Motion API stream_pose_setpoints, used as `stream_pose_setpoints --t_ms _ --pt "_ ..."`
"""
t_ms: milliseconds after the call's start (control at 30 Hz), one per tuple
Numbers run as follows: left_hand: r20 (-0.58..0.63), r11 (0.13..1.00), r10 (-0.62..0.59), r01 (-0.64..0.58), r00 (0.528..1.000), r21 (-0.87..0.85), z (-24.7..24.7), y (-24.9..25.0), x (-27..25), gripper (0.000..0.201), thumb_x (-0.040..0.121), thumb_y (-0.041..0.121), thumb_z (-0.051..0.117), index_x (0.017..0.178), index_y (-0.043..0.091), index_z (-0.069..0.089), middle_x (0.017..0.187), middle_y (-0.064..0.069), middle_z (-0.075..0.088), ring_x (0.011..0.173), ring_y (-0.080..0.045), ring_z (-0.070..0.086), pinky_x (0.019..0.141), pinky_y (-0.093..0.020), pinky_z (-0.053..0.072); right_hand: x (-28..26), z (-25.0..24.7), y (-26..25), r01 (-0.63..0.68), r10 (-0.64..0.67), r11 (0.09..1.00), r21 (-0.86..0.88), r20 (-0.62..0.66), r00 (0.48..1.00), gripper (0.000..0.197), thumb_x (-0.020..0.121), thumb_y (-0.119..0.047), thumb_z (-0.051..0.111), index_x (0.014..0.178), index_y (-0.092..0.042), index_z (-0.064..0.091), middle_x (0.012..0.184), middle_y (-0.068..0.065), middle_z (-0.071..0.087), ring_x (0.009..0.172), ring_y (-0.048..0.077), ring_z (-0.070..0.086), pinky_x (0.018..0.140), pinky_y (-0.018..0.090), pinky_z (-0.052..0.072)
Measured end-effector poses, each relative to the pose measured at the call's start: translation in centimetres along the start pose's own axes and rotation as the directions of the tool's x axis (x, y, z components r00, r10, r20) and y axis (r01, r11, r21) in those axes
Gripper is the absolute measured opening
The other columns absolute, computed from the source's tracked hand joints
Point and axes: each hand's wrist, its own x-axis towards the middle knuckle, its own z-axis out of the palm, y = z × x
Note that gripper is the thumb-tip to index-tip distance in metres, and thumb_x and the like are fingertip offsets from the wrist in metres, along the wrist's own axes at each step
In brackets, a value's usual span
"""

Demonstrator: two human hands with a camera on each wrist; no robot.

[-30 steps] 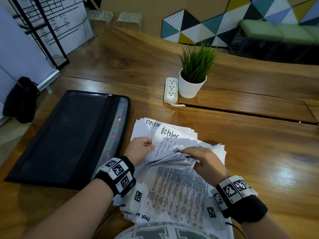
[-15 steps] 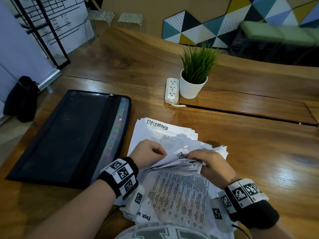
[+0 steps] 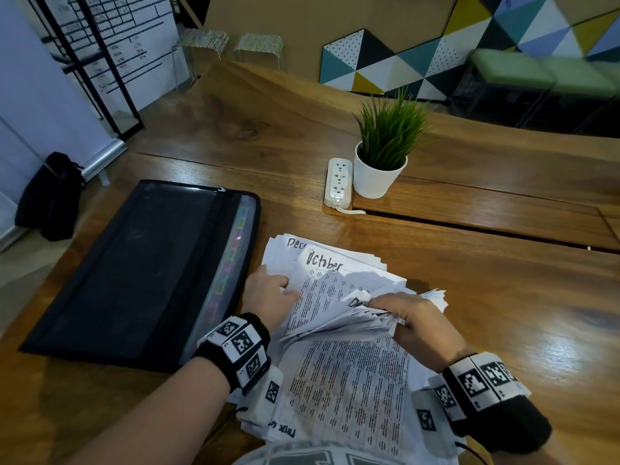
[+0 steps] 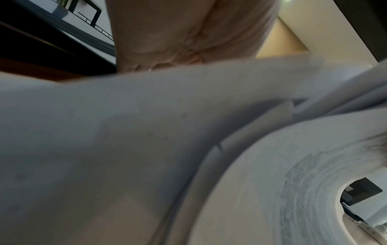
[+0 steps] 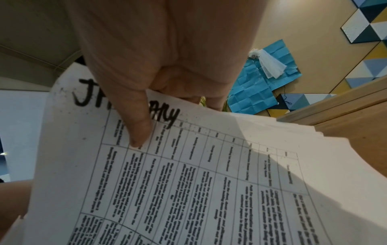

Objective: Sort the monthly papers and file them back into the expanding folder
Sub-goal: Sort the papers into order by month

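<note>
A thick stack of white printed papers (image 3: 349,391) lies at the table's near edge. My right hand (image 3: 407,318) grips the folded-back upper ends of several sheets; in the right wrist view its thumb (image 5: 138,126) presses a sheet headed January (image 5: 188,182). My left hand (image 3: 268,293) pinches the left edge of a sheet headed October (image 3: 330,275), lifted over a December sheet (image 3: 285,250). In the left wrist view only blurred paper (image 4: 146,132) and the palm show. The black mesh expanding folder (image 3: 141,266) lies flat to the left, coloured tabs along its right side.
A white power strip (image 3: 339,181) and a potted green plant (image 3: 382,152) stand behind the papers. A slot in the wooden table (image 3: 503,297) runs rightward from them. A black bag (image 3: 50,196) sits on the floor at the left.
Half a second ago the December sheet was on top; now an October sheet lies over it, held by my left hand, which has moved up. My right hand keeps holding the folded-back sheets.
</note>
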Motion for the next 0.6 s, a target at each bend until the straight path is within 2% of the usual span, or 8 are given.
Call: stream_pose_setpoints --t_ms 167,233,267,333,400,467,533,600 --pt "0.040 0.976 -0.023 0.013 0.999 0.218 -0.4 0.4 -0.3 0.027 0.087 0.037 0.056 0.097 0.015 0.069 0.131 -0.006 0.049 0.125 -0.027 0.037 0.102 -0.039 0.032 0.1 0.0 -0.4 0.002 -0.002 1.000 0.025 0.004 1.000 0.046 0.065 -0.009 0.043 0.098 -0.025 0.071 0.094 -0.014 0.069 0.090 0.009 0.061 0.077 0.023 0.047" --pt "0.045 0.977 -0.054 0.044 0.997 0.208 -0.5 0.4 0.0 0.024 0.085 0.036 0.058 0.097 0.019 0.070 0.134 -0.002 0.049 0.126 -0.028 0.037 0.103 -0.039 0.031 0.1 0.0 -0.4 -0.012 0.011 0.999 0.039 0.021 1.000 0.043 0.067 -0.012 0.044 0.098 -0.024 0.071 0.092 -0.018 0.066 0.089 0.008 0.060 0.078 0.023 0.046" --pt "0.047 0.983 -0.066 0.057 0.997 0.174 -0.6 0.4 0.1 0.019 0.083 0.035 0.061 0.087 0.019 0.070 0.127 -0.001 0.054 0.121 -0.028 0.042 0.100 -0.038 0.036 0.1 0.0 -0.3 -0.018 0.016 0.999 0.041 0.026 1.000 0.042 0.068 -0.013 0.045 0.099 -0.025 0.070 0.092 -0.020 0.065 0.089 0.007 0.059 0.078 0.023 0.046" --pt "0.053 0.996 -0.040 0.036 0.998 0.076 -0.8 0.4 0.3 0.022 0.077 0.029 0.065 0.062 0.014 0.059 0.093 -0.002 0.060 0.097 -0.028 0.055 0.084 -0.036 0.050 0.2 0.1 -0.1 -0.019 0.018 0.999 0.029 0.029 0.999 0.041 0.070 -0.010 0.048 0.100 -0.027 0.070 0.093 -0.022 0.064 0.089 0.005 0.059 0.077 0.020 0.045" --pt "0.082 0.997 0.049 -0.053 0.995 0.051 -0.9 0.7 0.1 0.024 0.079 0.025 0.064 0.064 0.007 0.057 0.085 -0.004 0.052 0.085 -0.024 0.054 0.074 -0.031 0.048 0.3 0.2 0.3 -0.006 0.006 1.000 0.007 0.024 1.000 0.040 0.073 -0.001 0.055 0.100 -0.028 0.069 0.092 -0.023 0.063 0.087 0.002 0.057 0.075 0.015 0.042" --pt "0.116 0.977 0.195 -0.203 0.974 0.066 -1.1 0.9 -0.3 0.021 0.085 0.022 0.060 0.082 0.001 0.063 0.095 -0.005 0.050 0.091 -0.021 0.052 0.077 -0.027 0.042 0.5 0.4 0.5 -0.010 0.010 1.000 -0.005 0.023 1.000 0.043 0.074 0.006 0.060 0.100 -0.027 0.069 0.090 -0.023 0.062 0.086 0.001 0.056 0.074 0.009 0.038" --pt "0.134 0.939 0.339 -0.345 0.931 0.021 -1.2 0.8 -1.0 0.018 0.088 0.021 0.058 0.093 0.006 0.065 0.103 -0.002 0.052 0.095 -0.017 0.053 0.081 -0.026 0.041 0.5 0.6 0.8 -0.013 0.013 1.000 -0.005 0.022 1.000 0.042 0.074 0.007 0.062 0.099 -0.026 0.069 0.089 -0.023 0.062 0.085 0.003 0.057 0.074 0.007 0.038" --pt "0.153 0.908 0.415 -0.418 0.897 -0.016 -1.3 0.7 -1.7 0.017 0.090 0.022 0.058 0.101 0.012 0.065 0.108 0.002 0.054 0.096 -0.015 0.055 0.081 -0.024 0.041 0.6 0.8 0.8 -0.013 0.013 1.000 -0.009 0.014 1.000 0.039 0.075 0.007 0.063 0.098 -0.024 0.069 0.089 -0.017 0.065 0.085 0.008 0.059 0.073 0.014 0.042"
